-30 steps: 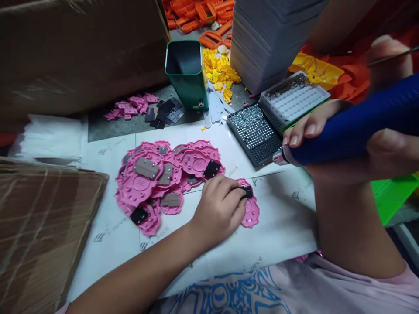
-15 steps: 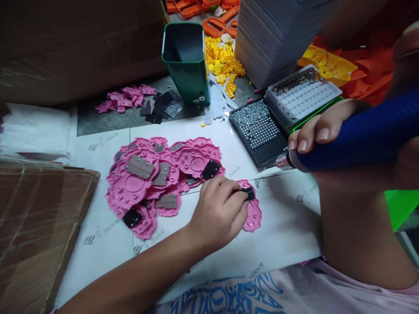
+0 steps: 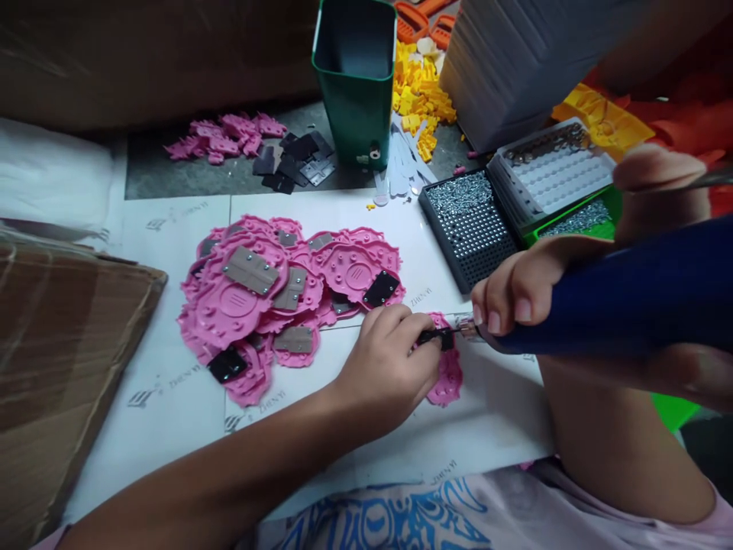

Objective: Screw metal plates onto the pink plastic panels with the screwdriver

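Observation:
My left hand (image 3: pixel 392 367) has its fingers closed over a pink plastic part (image 3: pixel 447 386) lying on the white sheet, gripping it around its small black plate (image 3: pixel 445 338). Some of that part is hidden under the hand. My right hand (image 3: pixel 515 298) is wrapped round a blue electric screwdriver (image 3: pixel 618 294), held nearly level. The screwdriver's tip (image 3: pixel 461 329) reaches the black plate from the right. To the left of my left hand lies a pile of similar pink parts (image 3: pixel 229 305), with grey or black plates screwed on.
A black screw tray (image 3: pixel 473 244) stands behind the screwdriver, beside a white tray (image 3: pixel 564 183) and a green tray of screws (image 3: pixel 581 218). Further back are a green bin (image 3: pixel 358 114), yellow pieces (image 3: pixel 421 99) and loose black plates (image 3: pixel 298 160). A cardboard box (image 3: pixel 62 367) borders the left.
My right hand has brought the screwdriver from the edge of the black screw tray left and down to the black plate. My left hand stays on the pink part. The view has shifted slightly.

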{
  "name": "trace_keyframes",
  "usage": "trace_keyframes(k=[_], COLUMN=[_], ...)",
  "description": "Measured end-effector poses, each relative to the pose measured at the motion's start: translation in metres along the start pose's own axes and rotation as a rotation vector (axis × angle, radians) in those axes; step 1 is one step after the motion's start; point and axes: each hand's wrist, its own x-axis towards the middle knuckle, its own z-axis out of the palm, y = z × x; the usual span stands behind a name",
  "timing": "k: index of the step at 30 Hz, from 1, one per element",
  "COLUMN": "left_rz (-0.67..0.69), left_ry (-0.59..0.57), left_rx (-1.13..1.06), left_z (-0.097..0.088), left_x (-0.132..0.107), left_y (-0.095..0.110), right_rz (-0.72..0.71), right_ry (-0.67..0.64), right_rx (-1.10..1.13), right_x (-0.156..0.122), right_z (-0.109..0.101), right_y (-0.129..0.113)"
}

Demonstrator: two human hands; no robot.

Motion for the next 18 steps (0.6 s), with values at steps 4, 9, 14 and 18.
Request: trace_keyframes(k=[4,9,14,18], left_rz=[-0.001,0.009,0.023,0.036], left_ry=[0.003,-0.007,0.005,0.019], left_rx=[0.021,0.051,0.067,0.038], left_z=[0.001,0.001,0.002,0.004], left_x=[-0.001,-0.001,-0.001,-0.001], left_y=[0.0,0.001,0.001,0.001], right_rz=[0.04,0.013,-0.058,0.022], right_ry=[0.058,0.049,-0.013,-0.059], right_rx=[-0.12,-0.093,-0.051,-0.111], right_x=[0.002,0.0,-0.001,0.0], right_z=[0.009,0.01,0.002,0.003], right_y=[-0.007,-0.003,0.006,-0.002])
